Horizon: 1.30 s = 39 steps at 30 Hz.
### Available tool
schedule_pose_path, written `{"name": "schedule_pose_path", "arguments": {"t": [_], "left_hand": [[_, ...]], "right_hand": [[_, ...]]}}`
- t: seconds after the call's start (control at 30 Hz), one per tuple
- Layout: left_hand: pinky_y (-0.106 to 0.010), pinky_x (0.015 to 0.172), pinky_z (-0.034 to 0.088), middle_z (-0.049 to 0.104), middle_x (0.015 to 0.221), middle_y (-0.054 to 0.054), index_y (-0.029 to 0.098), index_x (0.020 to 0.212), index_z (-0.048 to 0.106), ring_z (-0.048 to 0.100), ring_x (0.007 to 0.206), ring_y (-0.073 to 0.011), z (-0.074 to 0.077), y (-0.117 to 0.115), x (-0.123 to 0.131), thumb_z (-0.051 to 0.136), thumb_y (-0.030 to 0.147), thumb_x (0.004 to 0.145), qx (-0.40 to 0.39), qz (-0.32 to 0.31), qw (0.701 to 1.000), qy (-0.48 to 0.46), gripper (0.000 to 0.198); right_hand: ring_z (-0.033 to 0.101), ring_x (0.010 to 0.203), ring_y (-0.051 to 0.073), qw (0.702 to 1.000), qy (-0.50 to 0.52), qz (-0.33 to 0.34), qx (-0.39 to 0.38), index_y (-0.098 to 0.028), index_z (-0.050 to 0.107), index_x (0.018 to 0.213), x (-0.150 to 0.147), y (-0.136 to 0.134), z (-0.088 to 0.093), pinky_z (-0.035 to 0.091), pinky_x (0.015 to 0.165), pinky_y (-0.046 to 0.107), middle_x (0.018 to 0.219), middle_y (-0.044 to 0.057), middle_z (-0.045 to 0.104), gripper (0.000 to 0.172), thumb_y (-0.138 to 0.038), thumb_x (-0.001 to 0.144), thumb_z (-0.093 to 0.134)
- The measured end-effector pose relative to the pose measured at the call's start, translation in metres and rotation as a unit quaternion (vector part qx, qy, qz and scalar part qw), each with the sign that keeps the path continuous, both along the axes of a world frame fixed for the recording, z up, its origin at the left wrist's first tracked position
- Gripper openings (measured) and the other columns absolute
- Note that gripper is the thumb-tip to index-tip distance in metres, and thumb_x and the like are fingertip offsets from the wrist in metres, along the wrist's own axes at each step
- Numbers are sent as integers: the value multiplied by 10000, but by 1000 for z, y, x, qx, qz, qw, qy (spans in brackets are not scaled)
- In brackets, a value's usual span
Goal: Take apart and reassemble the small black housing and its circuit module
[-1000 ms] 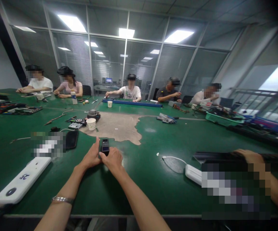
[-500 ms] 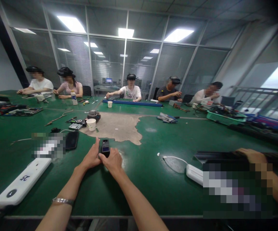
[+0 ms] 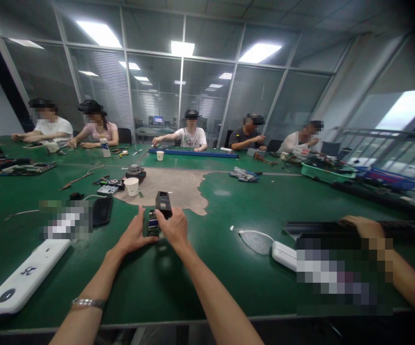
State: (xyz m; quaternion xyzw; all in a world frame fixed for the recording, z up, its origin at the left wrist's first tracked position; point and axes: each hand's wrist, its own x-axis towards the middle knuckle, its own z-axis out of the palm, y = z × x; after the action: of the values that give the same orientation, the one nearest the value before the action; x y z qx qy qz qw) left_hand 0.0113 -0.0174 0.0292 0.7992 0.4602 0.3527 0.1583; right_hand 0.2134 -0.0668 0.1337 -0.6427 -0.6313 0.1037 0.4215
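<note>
In the head view, a small green circuit board [image 3: 153,224] with a little dark display sits low over the table. My left hand [image 3: 132,233] cradles its left and lower edges, index finger stretched upward and thumb along the bottom. Gripped in my right hand [image 3: 176,230] is a black plastic housing [image 3: 163,203], tilted and raised just above and to the right of the board. My right fingers hide part of the housing's lower end.
To the left lie a white power strip [image 3: 28,278] and a black phone [image 3: 101,211]. A paper cup [image 3: 132,186] stands ahead on brown sheet. At right, another person's hand [image 3: 365,227] rests on a black metal profile [image 3: 311,230] beside a white device [image 3: 282,256]. People sit across the table.
The black housing has come off the circuit board, lifted up and right by my right hand. My left thumb has moved below the board. The view has turned slightly right.
</note>
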Motion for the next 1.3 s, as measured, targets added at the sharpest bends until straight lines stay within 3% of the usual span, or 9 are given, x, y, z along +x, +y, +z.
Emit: {"name": "schedule_pose_path", "arguments": {"t": [0.1,0.23,0.37,0.73,1.03,1.3], "left_hand": [[-646,1250,315,281,1696,-309,170,1685,-143,299,1578,-463,3,-2,1,882,594,762,1,2,1000,3,1443],[-656,1259,286,239,1704,-329,156,1678,-167,295,1579,-467,6,-3,2,866,607,785,-7,1,1000,19,1438],[-654,1272,256,176,1724,-325,165,1670,-196,246,1596,-465,6,-2,1,848,621,805,-12,-1,999,38,1430],[-646,1259,294,264,1703,-313,160,1676,-183,324,1567,-462,7,-2,2,858,612,795,0,1,999,41,1437],[-639,1264,285,257,1710,-296,173,1671,-202,306,1576,-456,7,-4,2,830,626,820,-6,2,999,44,1413],[-634,1265,288,240,1712,-309,160,1672,-195,292,1582,-454,8,-4,2,821,631,833,-9,5,999,53,1400]], "right_hand": [[697,985,228,1000,-10,-25,2,-182,757,1019,32,1,-1,493,889,285,1028,97,741,361,-531,962,683],[694,990,233,998,-36,-52,-21,-180,758,1043,71,-1,-15,484,873,285,1046,97,734,335,-499,970,685],[692,985,227,994,-58,-74,-56,-190,757,1090,91,-8,-30,478,847,283,1070,91,720,334,-493,972,681],[710,966,226,987,-92,-82,-107,-197,749,1096,94,-14,-48,476,815,285,1055,84,694,362,-529,971,677],[716,979,252,979,-130,-94,-124,-201,711,1130,99,-28,-45,479,801,309,1081,102,688,510,-662,910,712],[718,961,244,979,-135,-93,-124,-217,697,1157,98,-28,-45,472,777,304,1084,85,679,512,-664,908,716]]}}
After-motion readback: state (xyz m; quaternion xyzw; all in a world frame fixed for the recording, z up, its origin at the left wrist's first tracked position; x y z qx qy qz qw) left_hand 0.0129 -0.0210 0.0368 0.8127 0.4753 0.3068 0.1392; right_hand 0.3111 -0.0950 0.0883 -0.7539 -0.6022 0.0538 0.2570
